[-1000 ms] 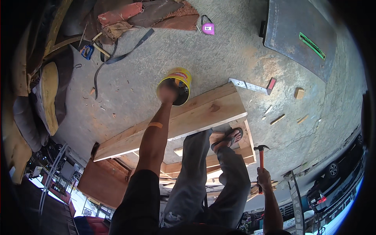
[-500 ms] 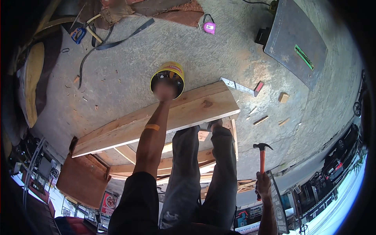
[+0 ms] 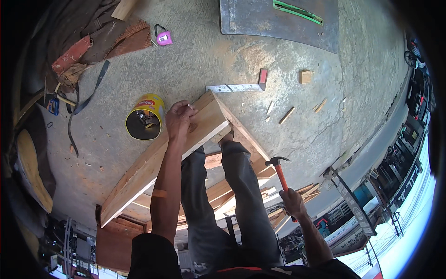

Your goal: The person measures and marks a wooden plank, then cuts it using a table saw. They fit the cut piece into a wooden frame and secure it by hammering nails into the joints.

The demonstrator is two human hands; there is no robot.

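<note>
My right hand (image 3: 293, 203) grips the orange handle of a claw hammer (image 3: 280, 173), its dark head up and away from the wood. My left hand (image 3: 180, 117) is over the near-end face of a long wooden beam (image 3: 204, 122), fingers pinched together. A tiny pale glint shows at those fingertips, too small to name. Left of that hand, a yellow tub (image 3: 155, 103) lies tipped with its mouth toward me and small dark and metallic pieces inside. The beam forms one side of a wooden frame (image 3: 248, 134) around my legs.
A try square (image 3: 237, 88) lies just beyond the beam's end. Wood offcuts, including a small block (image 3: 304, 76), are scattered to the right. Farther off are a purple tape measure (image 3: 164, 38) and a grey metal sheet (image 3: 260, 23). A black strap (image 3: 95, 88) lies at left.
My left hand has come out of the yellow tub and moved right over the beam. The view has swung right. The hammer has come closer to the frame, still in my right hand.
</note>
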